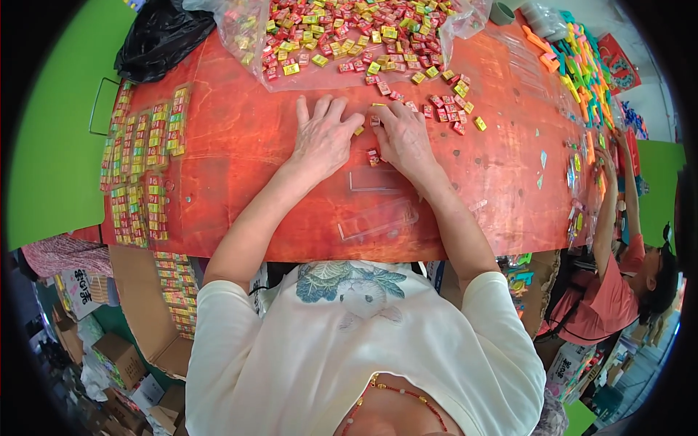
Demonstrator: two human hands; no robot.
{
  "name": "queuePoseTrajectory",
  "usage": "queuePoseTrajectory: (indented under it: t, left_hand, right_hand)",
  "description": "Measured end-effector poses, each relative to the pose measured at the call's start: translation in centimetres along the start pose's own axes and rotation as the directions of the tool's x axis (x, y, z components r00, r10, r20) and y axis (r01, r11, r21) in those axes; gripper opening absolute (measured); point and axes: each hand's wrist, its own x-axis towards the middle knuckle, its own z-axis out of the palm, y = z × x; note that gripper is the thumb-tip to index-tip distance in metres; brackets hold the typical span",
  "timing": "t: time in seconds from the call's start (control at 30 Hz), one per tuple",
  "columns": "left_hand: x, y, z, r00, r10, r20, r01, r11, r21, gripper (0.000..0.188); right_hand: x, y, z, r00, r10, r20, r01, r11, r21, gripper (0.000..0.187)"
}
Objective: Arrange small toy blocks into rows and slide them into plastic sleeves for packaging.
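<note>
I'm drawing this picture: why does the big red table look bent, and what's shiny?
Head view: the fisheye lens bends the big red table, and the corners go black; head view: pale glints line the clear rectangular plastic tray; head view: small red and yellow boxes look fairly crisp.

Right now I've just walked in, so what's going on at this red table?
A person in a white shirt has the left hand and right hand down among a few small boxes; whether either grips one is unclear. Two clear plastic trays lie closer in. Beyond the hands is a big red-and-yellow pile, filled packs sit at left, and a co-worker in pink reaches in at right.
</note>
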Motion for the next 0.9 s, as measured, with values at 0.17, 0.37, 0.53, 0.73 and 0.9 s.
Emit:
queuePoseTrajectory:
  t: [0.17,0.37,0.53,0.73,0.9]
  left_hand:
    - [-1.3,-0.2,-1.4,0.997,-0.081,0.017,0.083,0.988,-0.13,0.049]
    - [-2.1,0.9,-0.3,0.971,-0.23,0.064,0.232,0.973,-0.019,0.061]
    - [-1.6,1.0,0.8,0.975,-0.22,0.014,0.22,0.975,-0.038,0.057]
    - [-1.0,0.3,1.6,0.99,-0.139,-0.013,0.137,0.985,-0.102,0.048]
    - [-0.4,1.2,1.1,0.983,-0.181,-0.038,0.175,0.976,-0.131,0.044]
  right_hand:
    - [0.1,-0.5,0.1,0.999,-0.049,0.014,0.049,0.999,-0.019,0.026]
    - [-0.2,-2.2,0.2,0.998,-0.052,0.045,0.049,0.997,0.059,0.029]
    - [0.3,-0.7,-0.3,0.999,0.017,-0.03,-0.017,1.0,0.001,0.024]
    - [0.5,0.8,0.4,0.997,-0.018,-0.07,0.001,0.971,-0.239,0.02]
    - [0.7,0.4,1.1,0.993,-0.068,-0.095,0.045,0.972,-0.231,0.014]
